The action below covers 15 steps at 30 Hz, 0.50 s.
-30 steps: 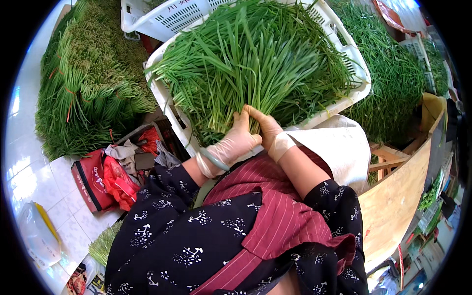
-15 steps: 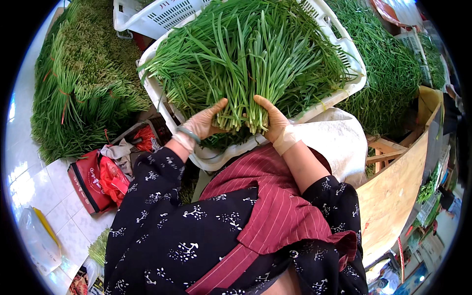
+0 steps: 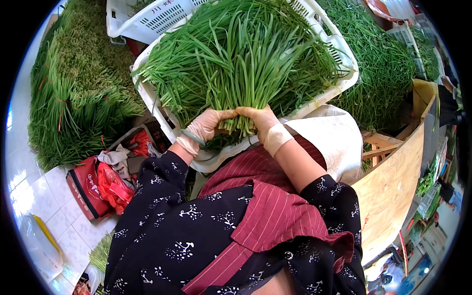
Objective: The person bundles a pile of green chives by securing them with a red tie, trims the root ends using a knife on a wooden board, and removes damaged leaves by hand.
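Both of my hands, in thin pale gloves, grip one bunch of long, narrow-leaved greens near its cut stem ends. My left hand closes round the left side, a pale bangle at its wrist. From the right, my right hand wraps the same stems, and the two thumbs nearly meet across the front. The fingers behind the stems are hidden. Leaves fan away from me over more loose greens in a white plastic crate, whose near rim lies just below my hands.
Banded bundles of greens are heaped at the left. Below them lie a red bag and a red plastic bag. Another white crate stands behind. To the right are a white sack, a wooden panel and loose greens.
My hands have drawn together, and the stems between them are squeezed into a narrower bunch. The thumbs, apart and pointing up before, now lie across the stems. The view has shifted slightly.
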Each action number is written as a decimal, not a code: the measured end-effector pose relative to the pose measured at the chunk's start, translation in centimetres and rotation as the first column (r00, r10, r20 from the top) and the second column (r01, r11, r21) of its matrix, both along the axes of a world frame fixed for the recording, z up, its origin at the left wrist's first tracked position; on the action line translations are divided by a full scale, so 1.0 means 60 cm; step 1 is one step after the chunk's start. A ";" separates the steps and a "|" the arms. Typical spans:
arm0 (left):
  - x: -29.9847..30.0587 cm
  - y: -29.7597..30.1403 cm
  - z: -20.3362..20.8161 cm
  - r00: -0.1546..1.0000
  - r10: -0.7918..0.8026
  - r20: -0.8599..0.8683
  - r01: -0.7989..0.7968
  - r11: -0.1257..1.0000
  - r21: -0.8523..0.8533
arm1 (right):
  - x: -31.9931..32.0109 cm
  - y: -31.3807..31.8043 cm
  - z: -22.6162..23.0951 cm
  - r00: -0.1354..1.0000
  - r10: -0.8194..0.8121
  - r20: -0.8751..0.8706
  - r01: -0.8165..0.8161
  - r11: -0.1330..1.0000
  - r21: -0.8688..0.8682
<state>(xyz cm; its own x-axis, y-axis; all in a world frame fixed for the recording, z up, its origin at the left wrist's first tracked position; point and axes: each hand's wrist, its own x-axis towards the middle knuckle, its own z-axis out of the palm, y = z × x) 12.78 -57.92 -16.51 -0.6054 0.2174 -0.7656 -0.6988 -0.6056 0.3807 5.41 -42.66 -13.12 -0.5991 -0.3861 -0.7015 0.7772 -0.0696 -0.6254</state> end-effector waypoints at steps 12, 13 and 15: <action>0.034 -0.018 -0.077 0.965 -0.032 -0.262 0.010 0.997 -0.082 | -0.015 0.054 0.034 0.943 0.154 0.296 -0.126 0.986 -0.112; 0.036 0.004 -0.075 0.961 0.045 -0.273 -0.039 0.999 0.025 | -0.002 0.042 0.027 0.979 0.100 0.178 -0.064 0.978 -0.200; 0.039 0.044 -0.069 0.877 0.012 -0.480 -0.103 0.981 -0.163 | 0.012 0.032 0.013 0.983 -0.066 0.170 0.086 0.990 -0.110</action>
<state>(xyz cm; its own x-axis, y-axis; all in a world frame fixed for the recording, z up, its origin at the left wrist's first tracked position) 15.13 -55.30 -20.62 -0.9126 0.0588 -0.4047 -0.3722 -0.5294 0.7624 6.15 -40.75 -12.37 -0.5095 -0.4289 -0.7459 0.8587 -0.1973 -0.4730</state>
